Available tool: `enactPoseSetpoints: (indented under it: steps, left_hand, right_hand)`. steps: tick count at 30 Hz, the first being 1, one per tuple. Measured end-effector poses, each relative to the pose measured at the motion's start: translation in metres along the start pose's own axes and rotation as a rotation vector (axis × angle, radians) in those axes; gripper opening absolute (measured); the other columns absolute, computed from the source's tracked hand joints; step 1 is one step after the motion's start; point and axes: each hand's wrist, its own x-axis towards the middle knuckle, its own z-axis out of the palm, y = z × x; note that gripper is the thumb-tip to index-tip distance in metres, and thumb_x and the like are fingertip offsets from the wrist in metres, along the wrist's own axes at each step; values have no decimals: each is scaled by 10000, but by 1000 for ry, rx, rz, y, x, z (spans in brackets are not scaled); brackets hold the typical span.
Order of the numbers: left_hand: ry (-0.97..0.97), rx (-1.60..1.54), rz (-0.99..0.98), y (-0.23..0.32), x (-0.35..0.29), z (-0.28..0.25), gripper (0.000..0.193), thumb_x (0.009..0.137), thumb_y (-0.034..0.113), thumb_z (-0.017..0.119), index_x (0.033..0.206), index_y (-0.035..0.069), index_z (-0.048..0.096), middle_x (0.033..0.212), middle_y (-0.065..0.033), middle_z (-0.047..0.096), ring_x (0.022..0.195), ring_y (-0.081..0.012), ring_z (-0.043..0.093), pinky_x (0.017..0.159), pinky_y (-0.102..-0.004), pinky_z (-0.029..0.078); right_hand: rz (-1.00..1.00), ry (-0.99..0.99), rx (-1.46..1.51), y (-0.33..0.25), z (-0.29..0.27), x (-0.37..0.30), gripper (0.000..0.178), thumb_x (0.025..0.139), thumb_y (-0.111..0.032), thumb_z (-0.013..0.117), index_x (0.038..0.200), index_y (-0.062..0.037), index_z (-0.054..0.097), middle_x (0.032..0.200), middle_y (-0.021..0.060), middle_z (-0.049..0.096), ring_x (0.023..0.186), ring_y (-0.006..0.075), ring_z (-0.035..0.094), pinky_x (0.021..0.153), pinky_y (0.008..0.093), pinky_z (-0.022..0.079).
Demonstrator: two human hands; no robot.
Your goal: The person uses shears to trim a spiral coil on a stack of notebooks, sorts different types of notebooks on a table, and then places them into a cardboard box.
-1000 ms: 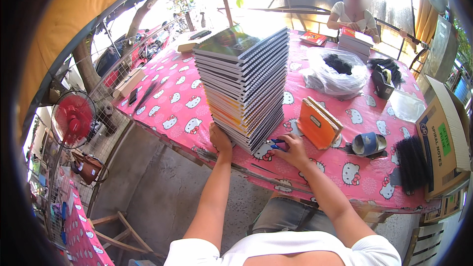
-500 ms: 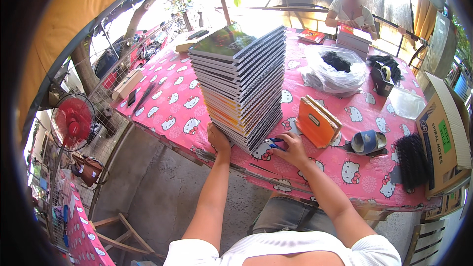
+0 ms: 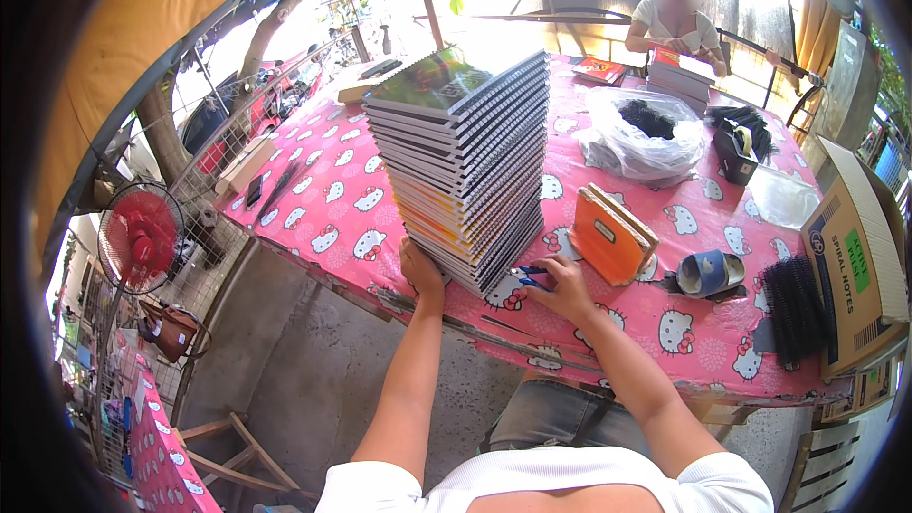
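A tall stack of spiral notebooks (image 3: 465, 161) stands on the pink patterned tablecloth, its coiled edges facing right. At the near left lower corner, my left hand (image 3: 421, 266) rests against the stack, fingers partly hidden behind it. My right hand (image 3: 560, 288) is closed around small blue-handled pliers (image 3: 528, 275), their jaws at the foot of the stack's right side. Just right of that hand, an orange notebook (image 3: 608, 237) stands upright with another brown-edged one behind it.
A plastic bag (image 3: 644, 138) with black coils, a tape dispenser (image 3: 738, 147), a blue tape roll (image 3: 711, 275), black spiral coils (image 3: 798, 309) and a cardboard box (image 3: 850, 261) occupy the right. Across the table sits a person (image 3: 676, 24) behind stacked books (image 3: 679, 76). A red fan (image 3: 141, 236) stands left.
The top of the stack has shifted very slightly left. Both of my hands and the pliers stay in place.
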Motion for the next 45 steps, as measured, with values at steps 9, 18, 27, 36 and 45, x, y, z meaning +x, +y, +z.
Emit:
enactPoseSetpoints:
  steps: [9,18,27,36,45]
  left_hand:
    - [-2,26,64,-20,12,-10,442,948,294,342,1084,-65,561,1060,-130,598,951,-199,546,867,-307,413]
    - [-30,-66,47,2,3,-6,387,948,281,340,927,-34,564,892,-66,578,820,-154,513,765,-290,418]
    - [-33,-35,45,-8,7,-6,417,948,282,335,1001,-59,569,972,-122,601,867,-198,544,804,-315,424]
    - [8,-42,8,-14,11,-9,443,953,280,341,1067,-92,552,1050,-142,598,955,-209,543,869,-304,407]
    - [-41,-44,-8,-3,2,-3,446,957,307,344,1077,-69,552,1034,-123,596,918,-185,550,826,-288,428]
  right_hand:
    - [9,-10,85,5,8,0,479,641,-299,804,1011,-41,644,943,102,618,811,249,583,691,342,478]
    - [4,-6,53,0,5,1,463,641,-285,804,1005,-45,649,953,102,619,798,242,589,688,341,480]
    - [8,-1,83,3,6,1,468,631,-277,811,1003,-44,648,923,87,617,716,201,564,644,320,471]
    - [-3,20,55,2,7,0,486,631,-307,810,1005,-44,646,912,83,614,715,205,560,658,334,466]
    - [16,6,42,7,5,0,490,634,-328,805,1001,-46,645,907,85,612,718,217,559,683,344,458]
